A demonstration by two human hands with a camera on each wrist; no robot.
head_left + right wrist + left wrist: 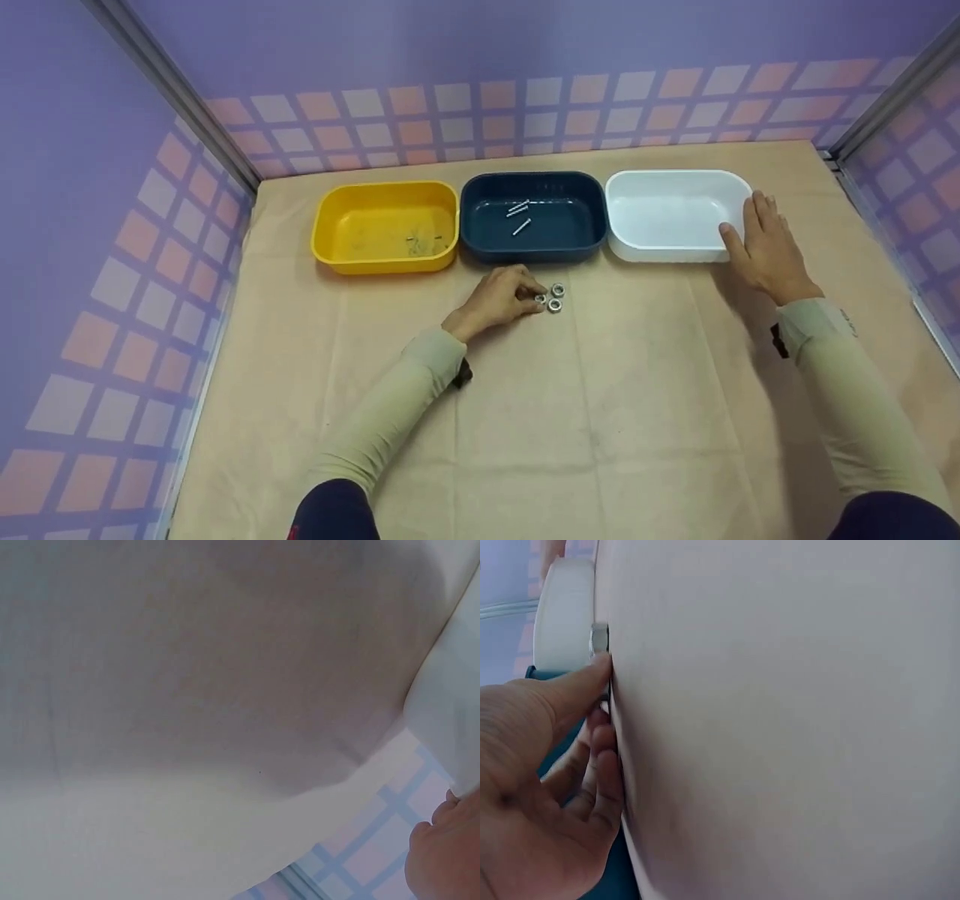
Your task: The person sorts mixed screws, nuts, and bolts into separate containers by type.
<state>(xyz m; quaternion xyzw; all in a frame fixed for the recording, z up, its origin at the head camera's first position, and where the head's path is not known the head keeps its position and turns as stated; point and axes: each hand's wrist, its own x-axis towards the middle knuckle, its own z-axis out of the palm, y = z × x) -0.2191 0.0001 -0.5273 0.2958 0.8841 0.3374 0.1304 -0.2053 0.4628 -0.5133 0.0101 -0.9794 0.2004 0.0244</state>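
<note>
From the head camera, the left hand (504, 297) rests on the brown paper-covered table (600, 420) just in front of the dark blue tub (534, 241), its fingers curled down onto a small cluster of metal nuts (554, 297). The fingertips touch the nearest nut; whether one is actually pinched cannot be told from here. The right hand (765, 247) lies with straight, relaxed fingers against the right end of the white tub (660, 247), thumb on the near corner. Three tubs stand side by side in a row at the far side of the table: a yellow tub (330, 240) on the left with a few small metal parts in it, the dark blue one in the middle holding several bolts (519, 214), and the white one on the right. Purple walls with a checked pattern surround the table

In the left wrist view, the thumb (577, 686) and curled fingers (604, 765) press toward the table surface, with a nut (599, 639) just beyond the thumb tip; the white tub and a strip of the blue tub show behind

In the right wrist view, only the edge of the right hand (442, 855) shows at the lower right corner, beside the white tub's wall (450, 720); the rest is blurred table surface
</note>
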